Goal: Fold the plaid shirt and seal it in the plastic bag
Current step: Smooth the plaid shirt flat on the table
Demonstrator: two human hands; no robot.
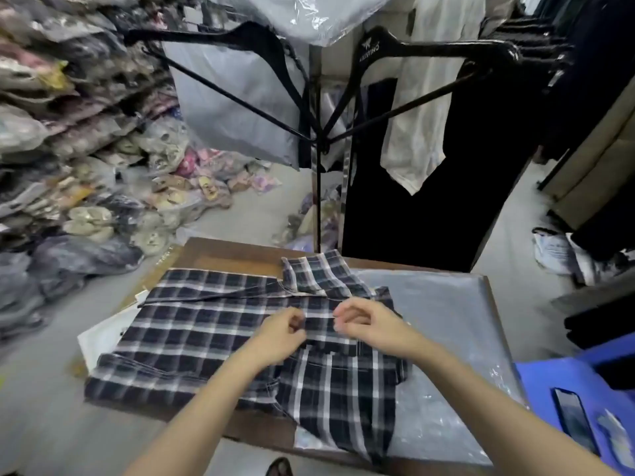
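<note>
Plaid cotton, so the shirt should be light, floppy and crease-prone, best taken by the placket or seams. It's spread across the worktop, collar at the far edge, partly over the bag. Left hand and right hand are both pinching the placket.

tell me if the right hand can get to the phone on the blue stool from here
Probably yes. The right hand is on the shirt, while the phone lies uncovered on the blue stool to its right, with nothing between them.
</note>
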